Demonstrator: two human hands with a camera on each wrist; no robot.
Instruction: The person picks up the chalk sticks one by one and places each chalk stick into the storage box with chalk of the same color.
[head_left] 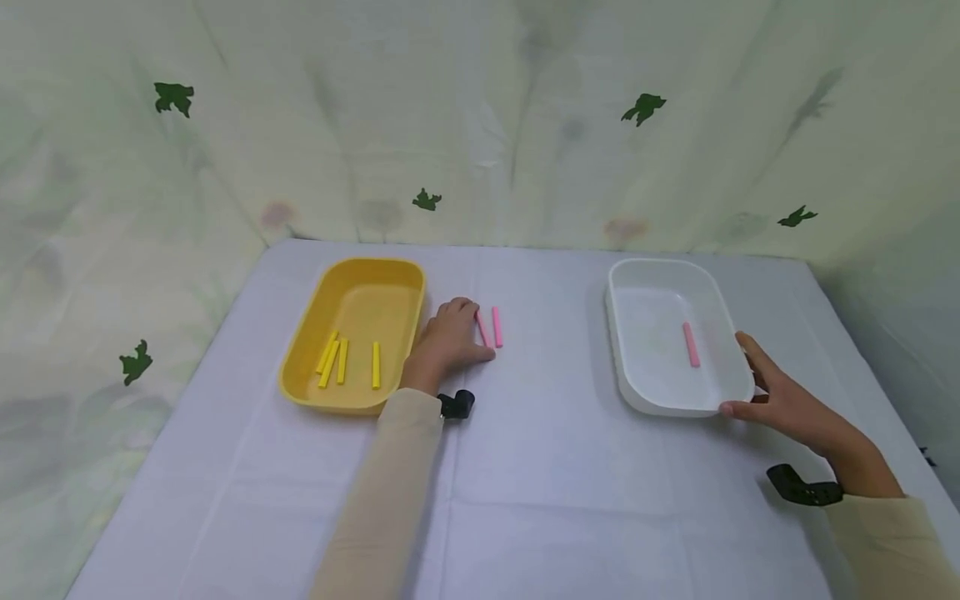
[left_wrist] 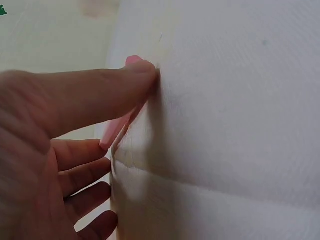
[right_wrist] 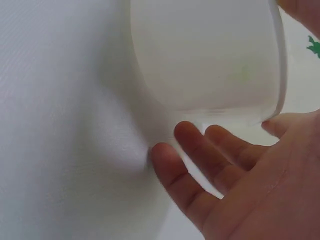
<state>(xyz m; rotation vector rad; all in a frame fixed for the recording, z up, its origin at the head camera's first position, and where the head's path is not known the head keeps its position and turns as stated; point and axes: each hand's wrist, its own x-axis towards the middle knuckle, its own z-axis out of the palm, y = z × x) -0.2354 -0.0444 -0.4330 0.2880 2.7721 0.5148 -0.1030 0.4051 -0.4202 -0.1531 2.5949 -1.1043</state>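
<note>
My left hand (head_left: 447, 340) lies just right of the yellow tray (head_left: 411, 287). Its thumb and index finger pinch a pink stick (head_left: 482, 327) close over the tabletop, one digit near each end. In the left wrist view, the thumb crosses in front of that stick (left_wrist: 116, 131), while the other fingers are loosely bent. A second pink stick (head_left: 497, 327) lies beside it. At the near right corner of the white tray (head_left: 652, 392), my right hand (head_left: 791, 404) grips with thumb and index finger. Inside that tray rests another pink stick (head_left: 691, 344).
Several yellow sticks (head_left: 376, 365) lie in the near half of the yellow tray. A white cloth (head_left: 555, 483) covers the table and shows fold lines. Pale curtains (head_left: 480, 125) with dark green leaf shapes hang behind and at the sides.
</note>
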